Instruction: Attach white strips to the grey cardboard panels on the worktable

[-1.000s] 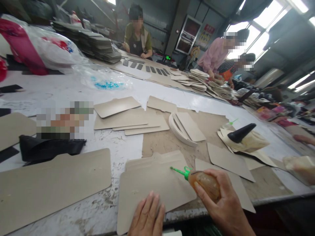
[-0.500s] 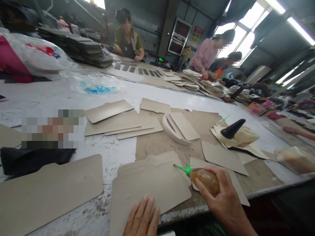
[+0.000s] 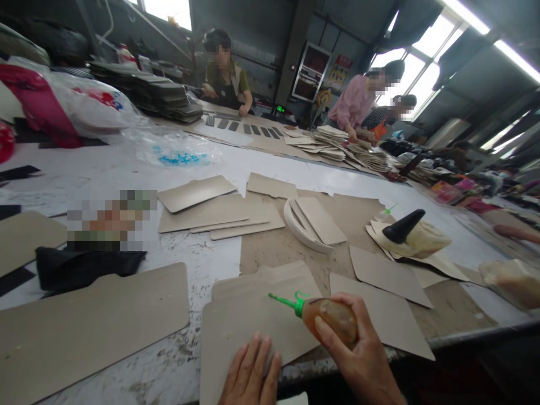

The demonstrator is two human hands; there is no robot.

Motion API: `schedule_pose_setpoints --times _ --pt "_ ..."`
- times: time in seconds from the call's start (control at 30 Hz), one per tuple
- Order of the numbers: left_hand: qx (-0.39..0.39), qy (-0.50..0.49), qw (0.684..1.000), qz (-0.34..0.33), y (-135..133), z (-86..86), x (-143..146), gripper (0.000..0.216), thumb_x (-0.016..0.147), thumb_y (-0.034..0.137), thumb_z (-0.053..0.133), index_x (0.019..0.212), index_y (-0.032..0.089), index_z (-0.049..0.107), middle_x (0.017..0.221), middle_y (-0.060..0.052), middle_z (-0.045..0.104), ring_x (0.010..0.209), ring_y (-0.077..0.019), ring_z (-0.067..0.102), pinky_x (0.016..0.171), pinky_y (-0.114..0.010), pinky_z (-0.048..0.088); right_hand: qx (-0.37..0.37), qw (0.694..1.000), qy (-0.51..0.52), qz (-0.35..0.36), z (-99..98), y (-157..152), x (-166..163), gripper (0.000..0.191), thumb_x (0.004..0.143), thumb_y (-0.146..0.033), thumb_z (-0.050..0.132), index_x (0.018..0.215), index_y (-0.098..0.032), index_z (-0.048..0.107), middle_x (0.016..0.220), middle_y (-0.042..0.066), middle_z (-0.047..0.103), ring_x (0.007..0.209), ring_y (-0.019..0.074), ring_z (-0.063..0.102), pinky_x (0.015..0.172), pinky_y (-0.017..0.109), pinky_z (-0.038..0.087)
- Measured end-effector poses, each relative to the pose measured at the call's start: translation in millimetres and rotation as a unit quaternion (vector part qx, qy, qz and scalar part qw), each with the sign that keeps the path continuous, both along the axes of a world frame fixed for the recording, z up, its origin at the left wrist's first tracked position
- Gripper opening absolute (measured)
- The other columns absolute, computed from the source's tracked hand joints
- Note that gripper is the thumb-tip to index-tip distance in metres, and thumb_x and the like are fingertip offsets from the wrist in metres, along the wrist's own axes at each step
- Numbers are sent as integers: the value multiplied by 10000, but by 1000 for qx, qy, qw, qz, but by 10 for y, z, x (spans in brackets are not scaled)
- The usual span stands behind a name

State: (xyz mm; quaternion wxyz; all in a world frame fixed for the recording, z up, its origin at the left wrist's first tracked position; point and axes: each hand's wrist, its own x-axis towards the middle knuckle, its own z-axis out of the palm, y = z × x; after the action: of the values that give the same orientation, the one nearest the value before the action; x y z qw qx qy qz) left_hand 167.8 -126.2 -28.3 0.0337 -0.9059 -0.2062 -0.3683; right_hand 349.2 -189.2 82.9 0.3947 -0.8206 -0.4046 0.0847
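My right hand (image 3: 358, 351) grips a squeezable glue bottle (image 3: 327, 318) with amber glue and a green nozzle pointing left over a beige cardboard panel (image 3: 244, 326). That panel tops a small stack at the table's near edge. My left hand (image 3: 251, 374) lies flat on the panel's near edge, fingers stretched out and together.
A large beige panel (image 3: 93, 329) lies at the near left, more panels (image 3: 211, 205) and a curled stack (image 3: 310, 225) in the middle, a black-tipped glue bottle (image 3: 409, 230) at the right. Three people work at the far side beside piles of cardboard (image 3: 346, 147). Plastic bags (image 3: 80, 104) sit at the far left.
My right hand has carried the glue bottle leftward over the top panel. My left hand stays pressed on the panel.
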Motion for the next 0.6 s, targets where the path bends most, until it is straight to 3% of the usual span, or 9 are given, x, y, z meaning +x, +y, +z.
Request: schedule_pose_setpoints --times 0.1,0.27,0.47,0.6 --pt "30 41 999 -3 32 35 -43 353 913 107 347 1121 219 608 1130 -37 661 1081 -198 599 1086 -351 298 -1 999 15 -48 46 -27 7 353 781 -494 573 1004 -237 478 928 17 575 777 187 591 705 297 470" --pt "80 73 994 -21 104 64 -86 403 899 81 320 1181 209 579 1160 -30 649 1058 -194 609 920 -301 456 -14 998 11 -59 46 -46 57 402 758 -530 583 1010 -233 484 927 23 577 791 202 588 714 310 463" --pt "73 66 995 -22 115 18 -100 364 903 107 348 1161 204 586 1171 -27 644 1075 -180 600 1008 -306 408 -16 999 -22 -31 -31 0 52 357 763 -495 588 992 -240 490 968 33 544 881 224 557 811 361 434" --pt "75 65 995 -18 120 -4 -84 359 896 109 363 1164 204 582 1183 -26 639 1082 -177 599 1003 -299 423 1 1000 21 -21 -50 95 -121 361 740 -486 615 976 -240 496 943 31 561 855 220 568 788 345 437"
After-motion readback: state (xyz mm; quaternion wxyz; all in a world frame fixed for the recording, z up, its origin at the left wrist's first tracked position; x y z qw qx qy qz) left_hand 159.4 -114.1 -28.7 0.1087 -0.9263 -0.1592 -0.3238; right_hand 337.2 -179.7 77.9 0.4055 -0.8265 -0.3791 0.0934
